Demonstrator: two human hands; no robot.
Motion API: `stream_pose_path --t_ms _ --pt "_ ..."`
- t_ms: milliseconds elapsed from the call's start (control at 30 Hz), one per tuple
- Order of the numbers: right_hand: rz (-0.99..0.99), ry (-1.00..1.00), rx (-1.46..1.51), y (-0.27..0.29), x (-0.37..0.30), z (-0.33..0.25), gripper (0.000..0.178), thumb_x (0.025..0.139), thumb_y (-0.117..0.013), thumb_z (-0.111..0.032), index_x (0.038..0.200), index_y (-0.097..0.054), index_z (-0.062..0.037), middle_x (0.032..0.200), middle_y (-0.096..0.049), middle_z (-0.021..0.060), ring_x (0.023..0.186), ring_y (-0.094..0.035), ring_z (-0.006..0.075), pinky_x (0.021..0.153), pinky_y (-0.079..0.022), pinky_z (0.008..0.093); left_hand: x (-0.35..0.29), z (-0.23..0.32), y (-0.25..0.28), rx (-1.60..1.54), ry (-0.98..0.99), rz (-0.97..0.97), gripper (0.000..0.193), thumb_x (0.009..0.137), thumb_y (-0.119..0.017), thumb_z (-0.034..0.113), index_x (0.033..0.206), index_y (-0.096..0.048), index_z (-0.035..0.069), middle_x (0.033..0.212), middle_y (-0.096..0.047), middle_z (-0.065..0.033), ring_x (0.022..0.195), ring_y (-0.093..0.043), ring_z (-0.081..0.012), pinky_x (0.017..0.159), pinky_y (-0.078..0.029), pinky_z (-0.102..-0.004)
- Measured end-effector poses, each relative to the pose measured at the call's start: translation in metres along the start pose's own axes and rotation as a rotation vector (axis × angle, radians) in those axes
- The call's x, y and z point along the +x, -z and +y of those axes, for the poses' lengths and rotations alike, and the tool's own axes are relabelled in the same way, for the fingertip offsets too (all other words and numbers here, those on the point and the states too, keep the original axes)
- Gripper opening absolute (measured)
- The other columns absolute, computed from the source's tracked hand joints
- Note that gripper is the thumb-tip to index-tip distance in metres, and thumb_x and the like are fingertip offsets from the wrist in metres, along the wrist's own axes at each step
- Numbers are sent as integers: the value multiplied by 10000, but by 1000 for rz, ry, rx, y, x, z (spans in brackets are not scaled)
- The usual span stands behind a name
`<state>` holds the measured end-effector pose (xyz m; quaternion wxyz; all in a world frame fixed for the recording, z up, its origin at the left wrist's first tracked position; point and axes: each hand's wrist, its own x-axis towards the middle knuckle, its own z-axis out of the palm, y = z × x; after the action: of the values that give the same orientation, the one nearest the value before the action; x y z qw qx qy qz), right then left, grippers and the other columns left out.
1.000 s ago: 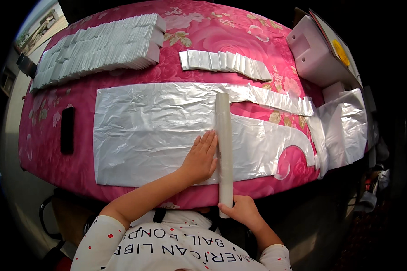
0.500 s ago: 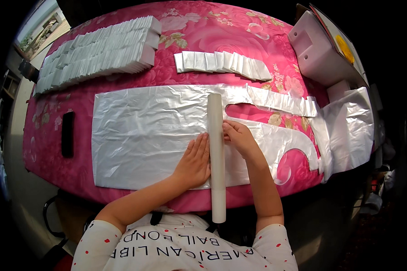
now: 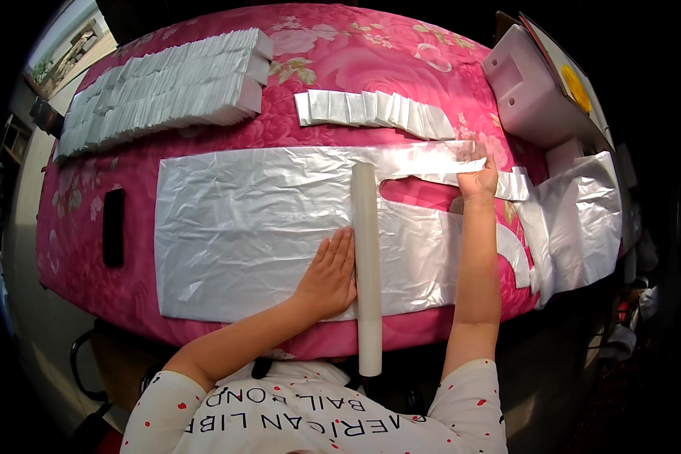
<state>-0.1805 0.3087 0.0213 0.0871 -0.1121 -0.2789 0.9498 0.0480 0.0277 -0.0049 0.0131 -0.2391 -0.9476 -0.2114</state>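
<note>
A white plastic vest bag [image 3: 234,227] lies spread over the table, its two handle straps toward the right. Across it rests a long pale tube [image 3: 366,250], running from the bag's far side past the table's near edge. My left hand [image 3: 327,276] lies flat on the bag with fingers stretched, right beside the tube's left side. My right hand [image 3: 478,180] is at the far handle strap, its fingers closed on the film; the fingertips are partly hidden by glare and plastic. The near strap passes under my right forearm.
Stacked folded white bags [image 3: 159,91] stand at the far left, and a short row of folded bags [image 3: 374,111] lies beyond the spread bag. A black phone-like slab [image 3: 113,227] is at left. More loose plastic bags [image 3: 583,227] and a white foam box [image 3: 526,87] sit at right.
My right hand has left the tube's side and moved right and away from me to the far strap. The tube has shifted slightly right. My left hand stays nearly in place.
</note>
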Motion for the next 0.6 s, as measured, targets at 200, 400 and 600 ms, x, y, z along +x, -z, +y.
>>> stream_pose_path --t_ms 200,400,600 --pt "110 276 -59 17 34 -125 493 969 -188 -392 1209 -436 -40 1292 -467 144 1171 -458 337 973 -367 519 2 3 0 -14 -27 28 655 804 -394 240 1317 -259 -143 1408 -229 -278 1340 -194 -361 1103 -117 -438" --pt "-119 342 -400 -100 -51 -64 487 972 -237 -346 1349 -314 -48 1367 -391 138 1254 -373 268 1057 -246 442 0 0 -2 -12 -25 52 647 801 -386 233 1314 -265 -143 1402 -238 -283 1336 -200 -363 1101 -116 -442" --pt "-744 125 -866 -161 -182 129 394 949 -424 -251 1253 -454 -3 1120 -549 151 1053 -491 207 915 -352 303 1 -1 -6 18 -50 19 615 819 -393 213 1307 -270 -142 1402 -231 -285 1326 -213 -385 1094 -139 -452"
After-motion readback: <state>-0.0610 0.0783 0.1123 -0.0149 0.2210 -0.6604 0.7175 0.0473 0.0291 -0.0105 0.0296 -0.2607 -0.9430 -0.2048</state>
